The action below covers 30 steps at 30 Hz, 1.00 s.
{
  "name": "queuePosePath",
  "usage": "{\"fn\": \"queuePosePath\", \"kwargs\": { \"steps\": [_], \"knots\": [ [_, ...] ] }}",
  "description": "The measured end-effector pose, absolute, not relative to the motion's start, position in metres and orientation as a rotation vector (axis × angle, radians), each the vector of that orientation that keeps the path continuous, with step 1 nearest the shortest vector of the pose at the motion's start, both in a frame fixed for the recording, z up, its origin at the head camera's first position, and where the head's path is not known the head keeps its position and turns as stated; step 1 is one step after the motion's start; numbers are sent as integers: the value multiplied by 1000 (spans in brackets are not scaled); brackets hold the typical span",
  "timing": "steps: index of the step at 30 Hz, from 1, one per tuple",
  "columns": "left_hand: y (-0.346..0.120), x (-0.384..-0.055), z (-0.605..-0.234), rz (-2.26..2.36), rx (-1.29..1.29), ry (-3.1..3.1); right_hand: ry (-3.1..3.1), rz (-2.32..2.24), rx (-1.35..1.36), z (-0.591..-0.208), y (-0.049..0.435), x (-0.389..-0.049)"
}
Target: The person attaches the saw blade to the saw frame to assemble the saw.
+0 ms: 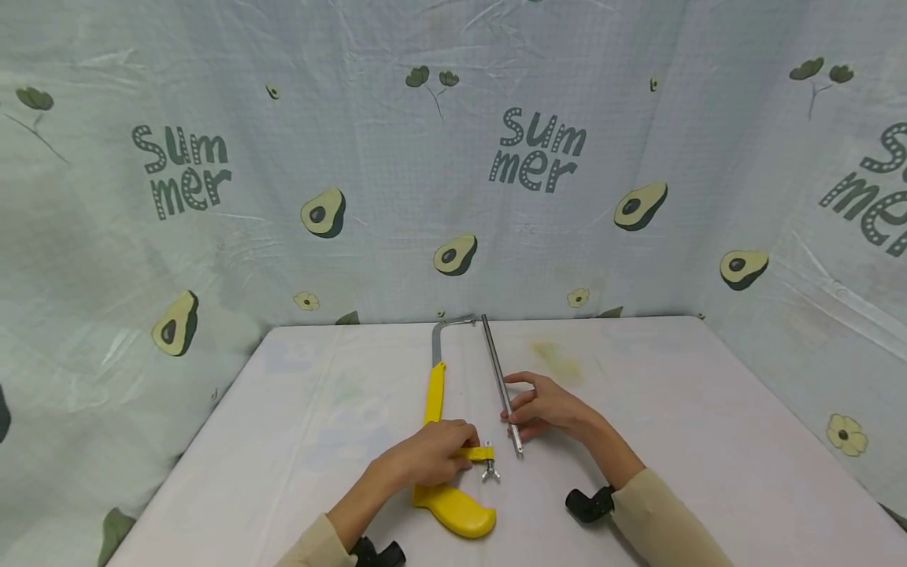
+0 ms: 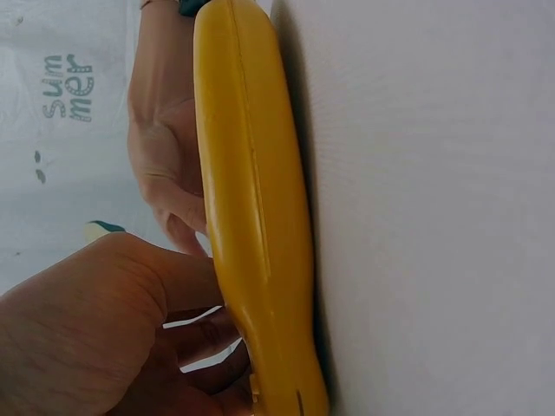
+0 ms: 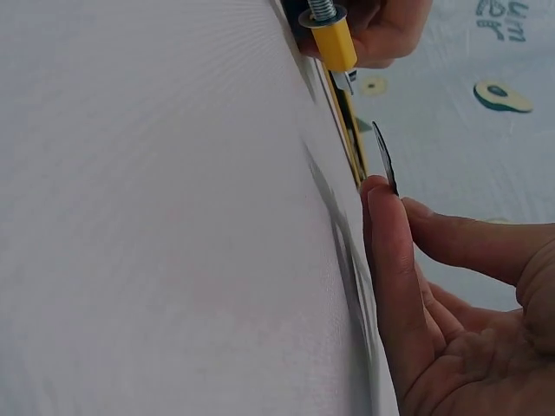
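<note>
A hacksaw frame point(image 1: 459, 513) with a yellow handle and a bent grey bow lies on the white table. My left hand point(image 1: 435, 452) grips it just above the handle, by the yellow arm that carries a wing nut point(image 1: 490, 474). In the left wrist view the handle point(image 2: 256, 165) stands large beside my fingers. To the right of the frame, my right hand point(image 1: 547, 405) pinches a thin grey hacksaw blade point(image 1: 494, 358) near its lower end. That blade point(image 3: 385, 156) shows edge-on between thumb and fingertips in the right wrist view, apart from the frame.
A white table point(image 1: 326, 409) runs back to a hanging sheet point(image 1: 383, 157) printed with avocados and lettering. Black devices point(image 1: 590, 504) sit at both wrists, below beige sleeves point(image 1: 666, 516).
</note>
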State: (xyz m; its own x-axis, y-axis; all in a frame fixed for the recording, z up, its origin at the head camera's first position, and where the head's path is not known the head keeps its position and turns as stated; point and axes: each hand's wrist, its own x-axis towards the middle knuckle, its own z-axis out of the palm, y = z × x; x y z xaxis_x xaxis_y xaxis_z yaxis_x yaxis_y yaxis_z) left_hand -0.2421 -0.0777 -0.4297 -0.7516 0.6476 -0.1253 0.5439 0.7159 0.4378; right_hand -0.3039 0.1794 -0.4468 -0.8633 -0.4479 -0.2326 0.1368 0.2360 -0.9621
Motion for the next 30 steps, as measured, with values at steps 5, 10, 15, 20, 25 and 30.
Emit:
{"fn": "queuePosePath", "kwargs": {
  "steps": [5, 10, 15, 20, 25, 30],
  "knots": [
    [-80, -240, -430, 550, 929, 2669, 2021, -1666, -318, -448, 171, -308],
    [-80, -240, -430, 555, 931, 2663, 2004, -1678, -307, -449, 168, -311],
    [-78, -241, -430, 550, 948, 2662, 1994, -1682, -310, -450, 166, -313],
    [-75, -242, -431, 542, 940, 2664, 1991, -1688, -326, -451, 165, -315],
    [-75, -242, -432, 540, 940, 2656, 2002, -1677, -310, -453, 165, -317],
    [-75, -242, -432, 517, 966, 2665, 2004, -1663, -311, -453, 165, -317]
  ]
}}
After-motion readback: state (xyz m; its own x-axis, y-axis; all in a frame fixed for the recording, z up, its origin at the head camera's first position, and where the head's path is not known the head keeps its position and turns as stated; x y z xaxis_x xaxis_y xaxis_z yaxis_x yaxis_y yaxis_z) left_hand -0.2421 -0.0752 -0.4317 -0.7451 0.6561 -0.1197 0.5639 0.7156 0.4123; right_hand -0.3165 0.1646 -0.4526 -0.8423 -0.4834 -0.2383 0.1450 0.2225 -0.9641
